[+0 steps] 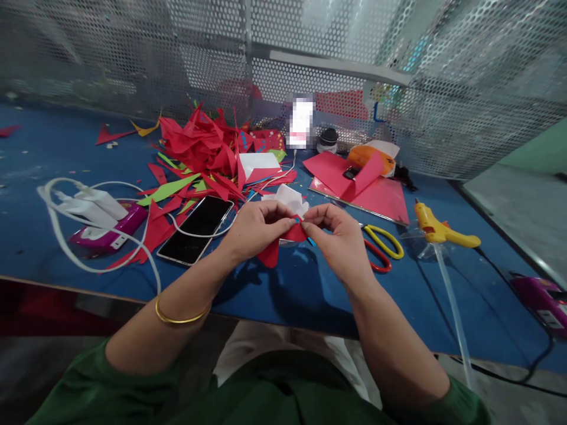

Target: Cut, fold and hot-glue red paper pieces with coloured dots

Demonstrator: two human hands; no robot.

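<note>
Close to the table's front edge, my left hand (261, 227) and my right hand (334, 236) meet, both pinching a small red paper piece (294, 234) between thumbs and fingers. A bit of blue shows at the left thumb tip. Another red paper flap (269, 255) shows below my left fingers; whether it belongs to the same piece I cannot tell. Just behind the fingertips stands a crumpled white paper (289, 196). Scissors with red and yellow handles (384, 243) lie beside my right hand, their blades mostly hidden behind it.
Red paper scraps (204, 144) heap at the back left. A dark-screened phone (197, 229) and a purple power strip (110, 227) with white chargers lie left. Red sheets (376, 198) lie behind the scissors. A yellow glue gun (443, 227) stands right, its cord trailing. Perforated metal (310, 74) closes the back.
</note>
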